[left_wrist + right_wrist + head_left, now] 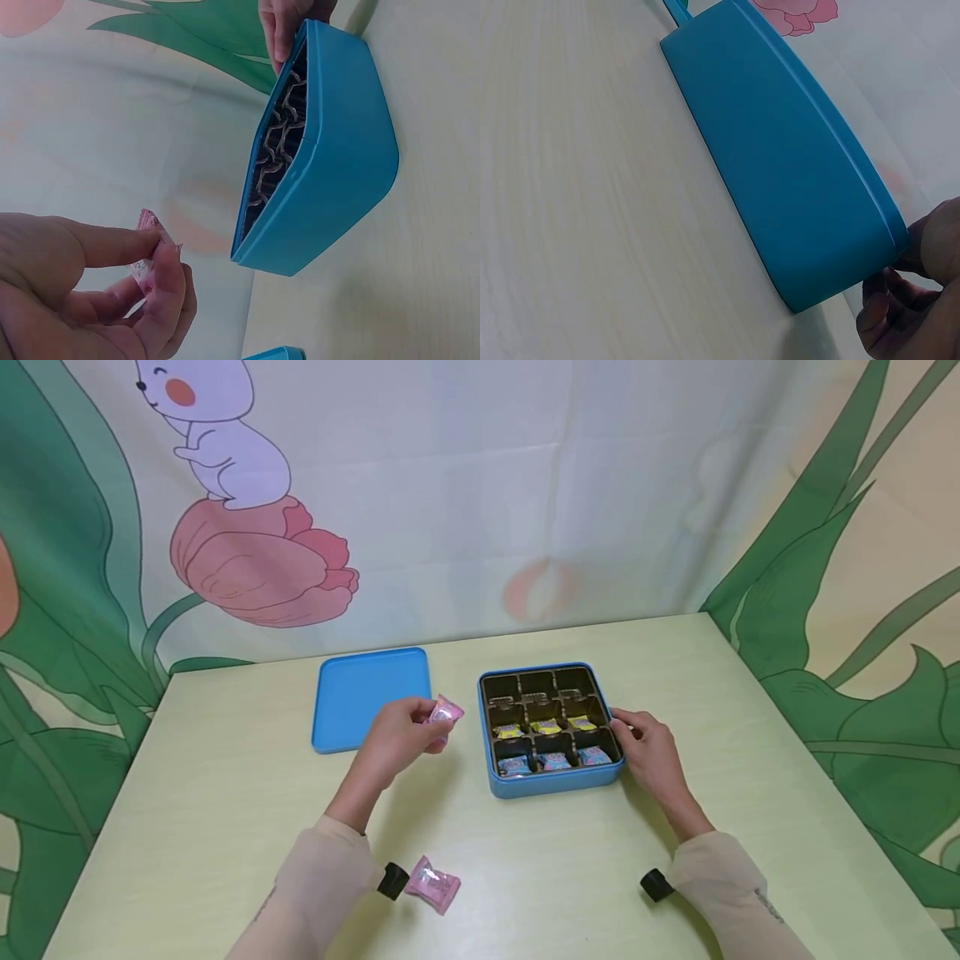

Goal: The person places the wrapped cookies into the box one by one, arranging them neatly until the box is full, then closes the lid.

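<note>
A pink wrapped candy (444, 710) is pinched between the thumb and fingers of my left hand (399, 735), in the air left of an uncovered blue box (555, 783). The left wrist view shows the candy (150, 255) up close. Inside the box, a brown divided tray (536, 692) has blue-wrapped candies (555, 762) in its front row and yellow-wrapped ones (546, 727) in the middle row; its back row shows bare tray. My right hand (654, 752) holds the box's right side, thumb by the rim and fingers curled against the wall.
A blue lid (360, 693) lies on the pale table (225, 827) behind my left hand. Another pink candy (433, 885) rests near the front, beside the black wrist camera (393, 882). A printed curtain (450, 510) hangs along the table's back edge.
</note>
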Demonstrator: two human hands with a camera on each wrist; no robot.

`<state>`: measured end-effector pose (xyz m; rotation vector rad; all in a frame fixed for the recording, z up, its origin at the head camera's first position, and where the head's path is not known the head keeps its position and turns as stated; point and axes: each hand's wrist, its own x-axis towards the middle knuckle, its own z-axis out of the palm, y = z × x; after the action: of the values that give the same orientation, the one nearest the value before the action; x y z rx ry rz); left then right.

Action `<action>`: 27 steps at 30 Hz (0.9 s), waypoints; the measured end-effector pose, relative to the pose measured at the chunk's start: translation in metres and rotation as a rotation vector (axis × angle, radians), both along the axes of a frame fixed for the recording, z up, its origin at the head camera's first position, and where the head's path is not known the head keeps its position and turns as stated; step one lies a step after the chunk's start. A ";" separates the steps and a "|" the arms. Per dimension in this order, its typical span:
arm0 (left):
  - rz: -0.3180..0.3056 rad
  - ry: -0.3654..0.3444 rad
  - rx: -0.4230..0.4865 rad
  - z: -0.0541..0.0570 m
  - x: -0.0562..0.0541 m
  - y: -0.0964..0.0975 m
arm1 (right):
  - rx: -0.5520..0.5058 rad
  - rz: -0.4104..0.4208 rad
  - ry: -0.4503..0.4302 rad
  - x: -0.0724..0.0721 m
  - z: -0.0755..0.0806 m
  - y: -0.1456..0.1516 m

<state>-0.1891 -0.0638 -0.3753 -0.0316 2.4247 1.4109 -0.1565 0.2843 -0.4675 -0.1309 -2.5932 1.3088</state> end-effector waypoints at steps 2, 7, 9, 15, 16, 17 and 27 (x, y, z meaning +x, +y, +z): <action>0.003 -0.014 0.009 0.001 -0.002 0.003 | 0.002 -0.001 0.001 0.000 0.000 0.000; 0.009 -0.038 0.042 0.002 -0.008 0.010 | -0.004 -0.001 0.003 -0.001 -0.001 0.000; 0.010 -0.043 0.052 0.002 -0.010 0.012 | -0.007 0.000 0.003 -0.001 -0.001 0.000; 0.027 -0.036 0.074 0.001 -0.016 0.022 | -0.005 -0.005 -0.004 0.000 -0.001 0.001; 0.032 -0.034 0.083 0.000 -0.017 0.024 | -0.006 -0.005 -0.005 0.000 -0.001 0.001; 0.034 -0.034 0.092 0.000 -0.019 0.026 | -0.007 -0.005 -0.002 0.001 0.000 0.001; 0.042 -0.023 0.040 -0.008 -0.030 0.040 | -0.009 -0.009 -0.003 -0.001 -0.002 0.000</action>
<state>-0.2194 -0.0242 -0.3836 -0.0898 2.3899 1.4690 -0.1577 0.2847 -0.4691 -0.1460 -2.5864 1.3177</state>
